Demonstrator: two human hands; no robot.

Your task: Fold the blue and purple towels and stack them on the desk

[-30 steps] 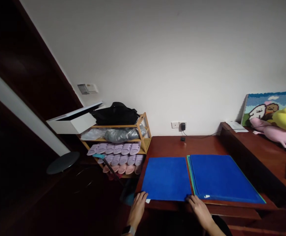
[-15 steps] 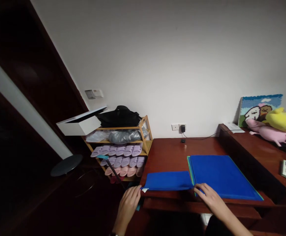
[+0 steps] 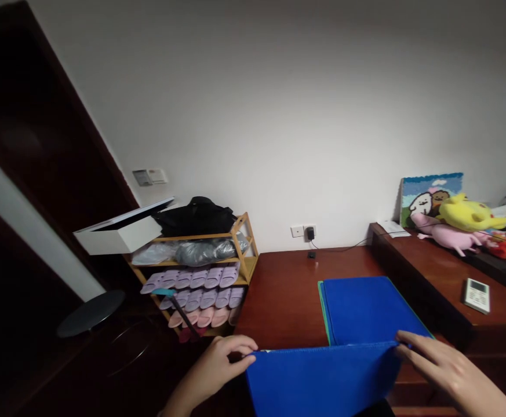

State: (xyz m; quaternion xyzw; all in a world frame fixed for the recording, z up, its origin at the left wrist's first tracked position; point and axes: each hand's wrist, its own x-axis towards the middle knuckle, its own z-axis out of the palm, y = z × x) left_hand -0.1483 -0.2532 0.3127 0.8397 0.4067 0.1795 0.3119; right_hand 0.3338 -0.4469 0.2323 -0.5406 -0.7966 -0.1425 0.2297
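Note:
A blue sheet [image 3: 322, 379] hangs down in front of the table's near edge, its top edge stretched between both hands. My left hand [image 3: 222, 368] pinches its upper left corner, next to a small white tag. At the upper right corner, my right hand [image 3: 435, 362] grips the same sheet between thumb and fingers. Behind it, a flat stack of blue sheets [image 3: 366, 307] with green edges lies on the brown table [image 3: 283, 289]. The raised sheet covers the front part of the stack.
A wooden rack [image 3: 247, 249] with slippers, a black bag [image 3: 196, 217] and a white box [image 3: 120, 234] stands left. A round stool [image 3: 91, 313] is further left. Right, a higher surface holds plush toys [image 3: 465, 214] and a white remote-like device [image 3: 477, 295].
The blue sheet, partly on the table before, has been lifted off and pulled nearer, and now hangs upright. My hands have moved further apart. The view has shifted slightly to the right.

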